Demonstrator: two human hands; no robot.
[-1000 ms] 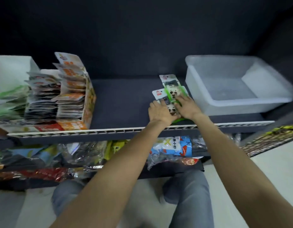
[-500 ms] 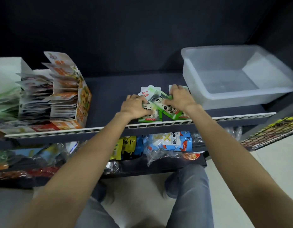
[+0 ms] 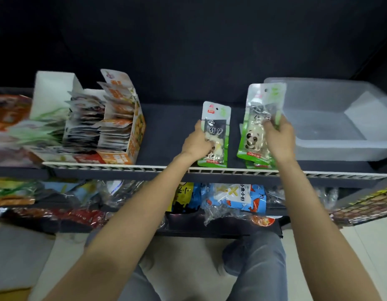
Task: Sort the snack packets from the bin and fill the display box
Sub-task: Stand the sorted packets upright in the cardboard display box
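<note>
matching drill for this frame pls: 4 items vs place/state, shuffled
1 left hand
2 right hand
3 bin
4 display box

a left end of shelf, packed with packets
b right end of shelf, empty
c holds one green packet
d holds several green packets

Pairs: 1-c, 2-d, 3-b, 4-a

Blurred for me: packets at far left, cut by frame edge | my left hand hides its packet's lower-left print
</note>
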